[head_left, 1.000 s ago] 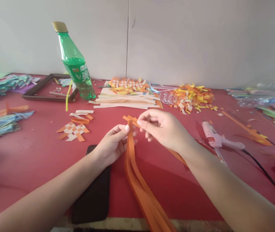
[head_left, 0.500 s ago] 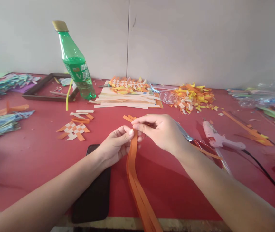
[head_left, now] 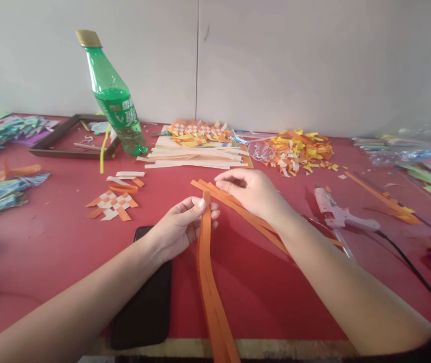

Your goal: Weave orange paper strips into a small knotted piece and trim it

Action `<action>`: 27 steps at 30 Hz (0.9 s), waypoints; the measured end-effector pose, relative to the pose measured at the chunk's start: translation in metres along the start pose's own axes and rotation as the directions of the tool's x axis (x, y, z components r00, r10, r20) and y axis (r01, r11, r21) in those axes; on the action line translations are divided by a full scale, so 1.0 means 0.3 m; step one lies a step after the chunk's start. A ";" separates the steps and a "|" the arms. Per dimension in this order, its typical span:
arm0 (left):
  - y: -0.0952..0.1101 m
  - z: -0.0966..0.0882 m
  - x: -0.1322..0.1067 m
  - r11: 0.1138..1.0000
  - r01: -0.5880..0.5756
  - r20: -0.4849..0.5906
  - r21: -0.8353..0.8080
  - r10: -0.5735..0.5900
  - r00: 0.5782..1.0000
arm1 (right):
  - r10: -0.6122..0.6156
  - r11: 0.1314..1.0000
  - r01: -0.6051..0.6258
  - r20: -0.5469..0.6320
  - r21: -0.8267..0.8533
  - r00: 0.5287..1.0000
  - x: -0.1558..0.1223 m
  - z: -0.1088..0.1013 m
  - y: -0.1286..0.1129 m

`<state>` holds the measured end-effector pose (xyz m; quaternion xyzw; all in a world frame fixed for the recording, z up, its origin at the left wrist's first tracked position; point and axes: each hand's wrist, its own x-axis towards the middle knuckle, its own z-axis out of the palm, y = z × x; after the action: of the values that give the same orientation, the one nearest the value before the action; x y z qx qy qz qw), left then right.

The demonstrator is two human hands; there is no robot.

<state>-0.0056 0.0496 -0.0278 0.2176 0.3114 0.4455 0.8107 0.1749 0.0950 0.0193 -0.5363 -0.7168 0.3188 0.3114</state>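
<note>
My left hand is closed around a bundle of long orange paper strips. The strips' upper ends poke out above the thumb, and their lower ends hang past the table's front edge. Just to the right, my right hand hovers over other orange paper strips lying on the table. Its thumb and index fingertips come close together at these strips; whether one is between them I cannot make out. A black phone lies beneath my left wrist.
A woven orange-and-white paper piece lies left. Behind are a tilted green bottle, a dark frame, white strips and a heap of orange and yellow paper pieces. A glue gun with a cord lies right.
My right hand has moved off the bundle's top end, slightly right, uncovering the loose strips on the table. My left hand still grips the bundle. The view has shifted slightly.
</note>
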 end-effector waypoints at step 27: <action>0.011 0.026 0.002 0.994 -0.098 -0.172 -0.051 0.088 0.981 | 0.144 0.832 -0.034 0.156 -0.553 0.977 -0.003 0.057 0.097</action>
<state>-0.0020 0.0513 -0.0204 0.1691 0.3552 0.5087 0.7658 0.1783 0.0985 -0.0140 -0.6026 -0.7785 0.1649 0.0595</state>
